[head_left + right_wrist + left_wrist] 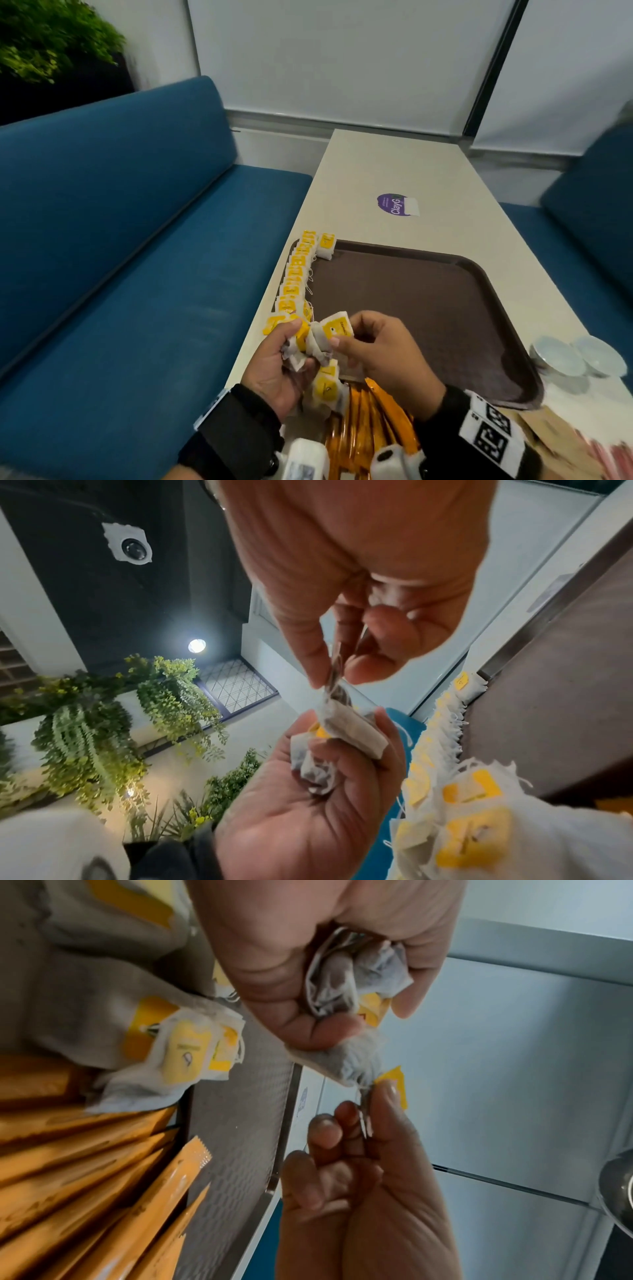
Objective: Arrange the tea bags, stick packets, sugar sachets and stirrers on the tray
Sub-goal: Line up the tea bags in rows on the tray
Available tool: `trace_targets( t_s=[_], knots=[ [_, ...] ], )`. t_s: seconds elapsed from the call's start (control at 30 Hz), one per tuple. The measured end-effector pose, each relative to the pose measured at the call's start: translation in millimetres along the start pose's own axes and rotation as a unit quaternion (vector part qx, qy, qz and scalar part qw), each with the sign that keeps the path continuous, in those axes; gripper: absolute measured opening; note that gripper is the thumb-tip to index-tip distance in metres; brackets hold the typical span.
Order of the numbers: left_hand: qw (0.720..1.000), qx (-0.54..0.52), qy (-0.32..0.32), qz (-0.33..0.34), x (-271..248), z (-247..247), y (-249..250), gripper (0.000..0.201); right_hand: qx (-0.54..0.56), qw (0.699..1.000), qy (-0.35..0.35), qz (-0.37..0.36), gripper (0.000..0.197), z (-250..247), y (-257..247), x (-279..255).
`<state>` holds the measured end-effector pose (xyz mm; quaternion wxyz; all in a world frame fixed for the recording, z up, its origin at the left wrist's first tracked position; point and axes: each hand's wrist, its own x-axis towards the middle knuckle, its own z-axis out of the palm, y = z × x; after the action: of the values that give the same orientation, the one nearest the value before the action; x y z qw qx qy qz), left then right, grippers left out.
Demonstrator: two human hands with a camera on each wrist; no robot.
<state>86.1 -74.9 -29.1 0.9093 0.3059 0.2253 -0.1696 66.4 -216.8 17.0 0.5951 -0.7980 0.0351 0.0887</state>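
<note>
Gripping tea-bag bunch (301, 346), left hand (274, 373) | right hand (380, 356) pinching tea bag (337, 329) | tray (479, 329) left-edge row

From my remote station I cannot count the tea bags bunched in the left hand (274, 368); its curled fingers cover most of them. The orange stick packets (368, 425) run under both wrists and off the bottom edge of the head view. At the lower right corner, brown paper packets (548, 435) and some red-striped items (606, 454) are blurred and cropped; I cannot identify them. Print on the yellow tags of the tea bag row (296, 274) is too small to read. The tray (486, 274) has its near edge hidden by the right hand (380, 353).
</note>
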Motion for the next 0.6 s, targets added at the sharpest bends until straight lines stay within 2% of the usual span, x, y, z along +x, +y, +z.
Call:
trace_targets(
  t_s=[0.27, 0.37, 0.43, 0.47, 0.53, 0.6],
  knots=[
    [1.000, -0.002, -0.004, -0.016, -4.3, -2.8, 3.2, 0.032, 0.025, 0.995, 0.063, -0.070, 0.005, -6.9, -9.1, 17.8],
    [1.000, -0.007, -0.009, -0.022, -2.4, -8.2, 7.9, 0.041, -0.062, 0.992, 0.071, -0.083, 0.006, -18.8, -15.2, 47.8],
    [1.000, -0.011, -0.011, -0.026, 0.0, -13.0, 10.8, 0.047, -0.130, 0.990, 0.021, -0.053, 0.008, -28.7, -21.2, 77.2],
    [0.999, -0.014, -0.011, -0.027, 1.5, -15.2, 12.4, 0.047, -0.185, 0.982, -0.001, -0.041, 0.012, -33.2, -22.7, 94.2],
    [0.999, -0.016, -0.010, -0.031, 2.8, -18.1, 15.2, 0.047, -0.268, 0.963, -0.001, -0.032, 0.014, -39.8, -25.1, 122.5],
    [0.999, -0.014, -0.007, -0.034, 4.4, -20.8, 17.9, 0.049, -0.259, 0.966, 0.004, -0.016, 0.012, -44.1, -26.4, 145.5]
  ],
)
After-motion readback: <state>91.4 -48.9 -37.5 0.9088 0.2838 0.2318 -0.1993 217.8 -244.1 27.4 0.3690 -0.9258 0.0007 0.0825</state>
